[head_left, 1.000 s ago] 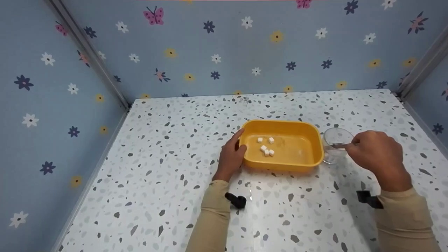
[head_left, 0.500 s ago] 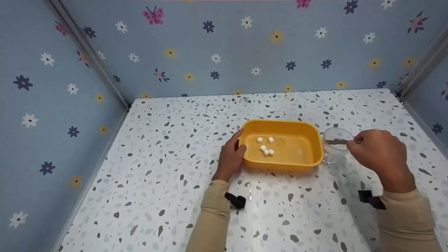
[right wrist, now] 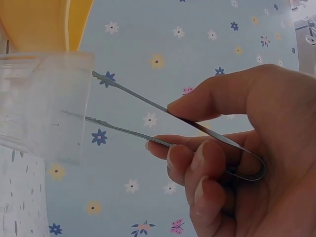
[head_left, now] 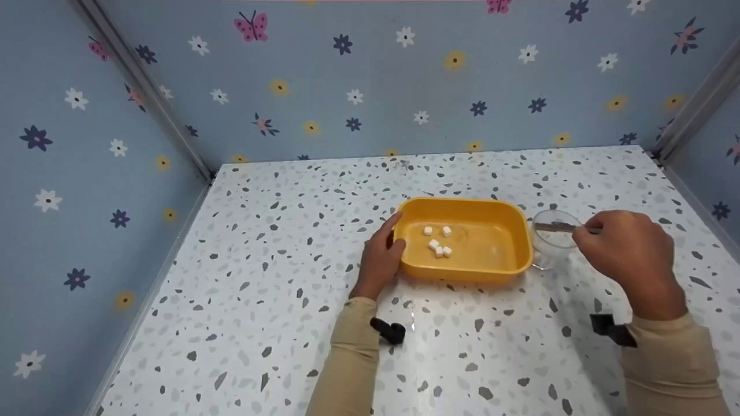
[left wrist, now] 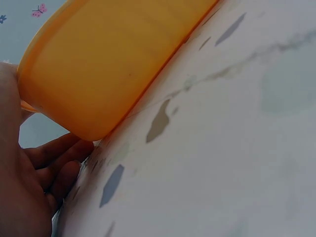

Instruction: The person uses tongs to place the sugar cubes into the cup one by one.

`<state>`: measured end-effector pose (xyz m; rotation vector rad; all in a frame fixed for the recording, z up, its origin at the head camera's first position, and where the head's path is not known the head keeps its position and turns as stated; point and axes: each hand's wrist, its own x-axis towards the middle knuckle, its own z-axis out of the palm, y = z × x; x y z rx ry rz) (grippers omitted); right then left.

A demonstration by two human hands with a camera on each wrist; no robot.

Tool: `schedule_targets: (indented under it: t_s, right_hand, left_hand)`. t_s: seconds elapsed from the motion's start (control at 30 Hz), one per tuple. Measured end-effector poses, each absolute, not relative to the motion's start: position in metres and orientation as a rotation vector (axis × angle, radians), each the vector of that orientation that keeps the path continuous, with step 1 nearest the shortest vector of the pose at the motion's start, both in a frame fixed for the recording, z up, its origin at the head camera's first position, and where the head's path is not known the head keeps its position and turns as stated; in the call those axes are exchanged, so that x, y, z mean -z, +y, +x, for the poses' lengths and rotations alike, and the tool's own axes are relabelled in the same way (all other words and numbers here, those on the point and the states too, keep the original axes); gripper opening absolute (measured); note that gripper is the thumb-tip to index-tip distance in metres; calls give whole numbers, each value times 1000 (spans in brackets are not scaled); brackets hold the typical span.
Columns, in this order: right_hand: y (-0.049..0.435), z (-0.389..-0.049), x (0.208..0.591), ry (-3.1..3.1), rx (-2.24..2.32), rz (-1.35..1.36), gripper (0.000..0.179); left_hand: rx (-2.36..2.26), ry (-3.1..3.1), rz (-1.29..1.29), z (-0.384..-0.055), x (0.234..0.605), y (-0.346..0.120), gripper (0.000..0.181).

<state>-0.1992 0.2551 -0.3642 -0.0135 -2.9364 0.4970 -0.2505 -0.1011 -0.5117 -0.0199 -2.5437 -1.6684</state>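
A yellow plastic tub [head_left: 468, 276] stands on the speckled table. Several small white cubes [head_left: 439, 252] lie at the left in its bottom. My left hand [head_left: 378, 263] grips the tub's left end, thumb at the rim; the left wrist view shows curled fingers [left wrist: 66, 173] by its lower corner. Right of the tub is a clear footed glass [head_left: 546, 252]; what it holds is hard to make out. My right hand [head_left: 630, 254] pinches small metal tongs [right wrist: 131, 94] between thumb and fingers. Their toothed arms are spread apart, with the tips at the glass's mouth.
The glass stands close against the tub's right end. A blue flowered wall [head_left: 370, 75] closes off the back, with side panels [head_left: 87, 231] at left and right. Terrazzo-patterned tabletop [head_left: 260, 277] spreads left and in front of the tub.
My right hand has shifted slightly right and away from me, and the tongs have swung toward the glass's far rim. My left hand and the tub have stayed put.
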Motion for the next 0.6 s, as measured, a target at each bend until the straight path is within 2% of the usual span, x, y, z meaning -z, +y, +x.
schedule_targets:
  t_s: [0.6]
  right_hand:
    - [249,-193,362,-2840,-537,-54,26]
  left_hand:
    - [1640,-2555,-40,-251,512,-102,59]
